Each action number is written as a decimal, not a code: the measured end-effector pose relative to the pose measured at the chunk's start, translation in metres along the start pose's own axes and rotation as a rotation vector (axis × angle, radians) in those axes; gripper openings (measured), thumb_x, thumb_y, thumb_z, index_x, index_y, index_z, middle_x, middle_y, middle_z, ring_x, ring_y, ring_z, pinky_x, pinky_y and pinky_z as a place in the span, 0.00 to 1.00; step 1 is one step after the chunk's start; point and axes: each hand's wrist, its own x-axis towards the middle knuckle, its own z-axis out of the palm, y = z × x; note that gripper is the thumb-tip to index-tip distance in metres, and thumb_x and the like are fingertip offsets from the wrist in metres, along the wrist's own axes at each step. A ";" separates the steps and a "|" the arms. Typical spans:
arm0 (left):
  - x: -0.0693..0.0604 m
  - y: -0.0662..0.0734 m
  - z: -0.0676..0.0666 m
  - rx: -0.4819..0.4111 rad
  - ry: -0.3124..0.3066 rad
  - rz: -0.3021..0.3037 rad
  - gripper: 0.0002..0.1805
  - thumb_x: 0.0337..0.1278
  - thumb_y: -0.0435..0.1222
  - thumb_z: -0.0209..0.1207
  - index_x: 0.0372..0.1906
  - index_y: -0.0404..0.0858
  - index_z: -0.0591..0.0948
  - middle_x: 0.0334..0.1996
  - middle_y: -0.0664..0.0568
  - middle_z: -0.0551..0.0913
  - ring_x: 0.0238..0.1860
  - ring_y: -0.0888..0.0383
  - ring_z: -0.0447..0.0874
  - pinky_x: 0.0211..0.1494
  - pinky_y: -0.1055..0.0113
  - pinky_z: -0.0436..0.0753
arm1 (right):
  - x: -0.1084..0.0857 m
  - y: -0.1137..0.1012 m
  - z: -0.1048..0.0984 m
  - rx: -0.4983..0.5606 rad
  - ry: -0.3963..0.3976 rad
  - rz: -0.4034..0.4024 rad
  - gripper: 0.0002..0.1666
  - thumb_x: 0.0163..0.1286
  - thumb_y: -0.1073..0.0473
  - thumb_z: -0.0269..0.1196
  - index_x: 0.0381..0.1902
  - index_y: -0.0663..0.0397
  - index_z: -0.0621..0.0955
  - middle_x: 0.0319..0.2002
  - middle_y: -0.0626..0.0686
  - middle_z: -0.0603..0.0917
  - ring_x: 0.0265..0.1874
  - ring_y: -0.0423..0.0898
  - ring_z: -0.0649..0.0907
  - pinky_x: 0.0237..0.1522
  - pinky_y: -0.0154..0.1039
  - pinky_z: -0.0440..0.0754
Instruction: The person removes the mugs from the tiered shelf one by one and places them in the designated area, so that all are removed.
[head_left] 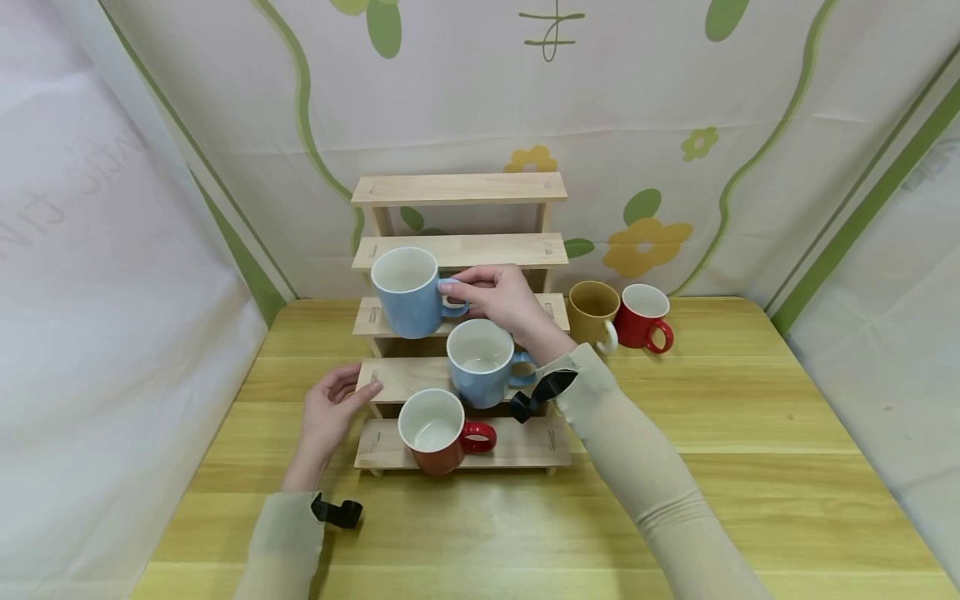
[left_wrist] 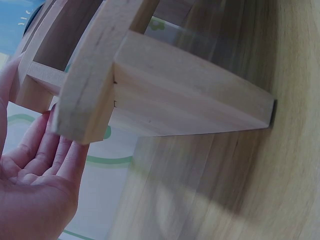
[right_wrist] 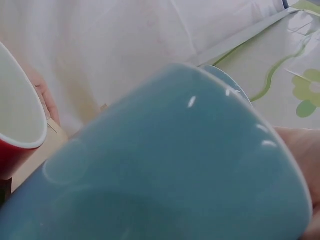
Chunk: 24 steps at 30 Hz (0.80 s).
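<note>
My right hand (head_left: 502, 298) pinches the handle of a light-blue mug (head_left: 412, 310) in the head view. That mug is upright in front of the middle step of a wooden tiered rack (head_left: 408, 190); whether its base touches wood I cannot tell. Below my right wrist, a second light-blue mug (head_left: 480, 379) sits one step lower. A red mug (head_left: 437, 454) with a white inside stands on the bottom step, handle to the right. My left hand (head_left: 330, 410) holds the left end of the second-lowest step, thumb on top, with the fingers (left_wrist: 47, 150) by the board's end.
On the table (head_left: 750, 467), right of the rack, a mustard-yellow mug (head_left: 588, 310) with a white handle stands beside another red mug (head_left: 637, 327). A flower-printed cloth (head_left: 450, 92) hangs behind the rack, and white cloth encloses both sides.
</note>
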 end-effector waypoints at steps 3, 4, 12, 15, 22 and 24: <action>0.000 0.001 0.000 0.000 -0.005 -0.005 0.30 0.61 0.37 0.72 0.64 0.30 0.76 0.60 0.39 0.78 0.56 0.56 0.77 0.56 0.75 0.78 | -0.001 0.000 -0.001 0.006 0.006 -0.002 0.16 0.66 0.51 0.74 0.45 0.55 0.88 0.40 0.52 0.90 0.44 0.47 0.88 0.45 0.43 0.88; 0.000 0.001 0.001 -0.003 -0.006 -0.005 0.30 0.61 0.37 0.72 0.64 0.30 0.76 0.60 0.39 0.78 0.56 0.56 0.77 0.56 0.75 0.78 | -0.001 0.001 -0.001 0.009 0.007 -0.003 0.16 0.66 0.51 0.74 0.45 0.55 0.88 0.40 0.52 0.90 0.44 0.47 0.88 0.45 0.43 0.88; 0.002 0.000 0.002 -0.013 0.003 0.005 0.28 0.60 0.35 0.72 0.62 0.29 0.77 0.58 0.38 0.79 0.53 0.58 0.78 0.55 0.75 0.79 | -0.003 0.002 -0.005 0.038 0.028 -0.039 0.14 0.66 0.54 0.74 0.43 0.56 0.88 0.40 0.53 0.89 0.43 0.50 0.87 0.42 0.44 0.88; 0.002 0.000 0.002 -0.016 0.007 0.011 0.28 0.60 0.35 0.72 0.62 0.29 0.77 0.57 0.38 0.79 0.53 0.58 0.79 0.55 0.75 0.79 | -0.005 0.001 -0.006 0.061 0.034 -0.060 0.13 0.65 0.55 0.74 0.42 0.57 0.88 0.40 0.55 0.89 0.42 0.52 0.87 0.42 0.44 0.88; 0.001 0.000 0.001 -0.016 0.000 0.008 0.29 0.61 0.36 0.72 0.62 0.29 0.76 0.58 0.38 0.79 0.54 0.55 0.77 0.55 0.75 0.79 | -0.014 -0.002 -0.012 0.081 0.045 -0.156 0.10 0.66 0.59 0.73 0.41 0.59 0.88 0.38 0.56 0.89 0.40 0.52 0.88 0.44 0.45 0.88; 0.001 0.000 0.000 -0.014 -0.002 0.002 0.29 0.61 0.36 0.72 0.63 0.29 0.76 0.58 0.39 0.79 0.54 0.56 0.77 0.55 0.76 0.79 | -0.017 -0.004 -0.014 0.095 0.055 -0.194 0.09 0.66 0.61 0.73 0.41 0.61 0.87 0.37 0.56 0.89 0.38 0.52 0.88 0.43 0.45 0.88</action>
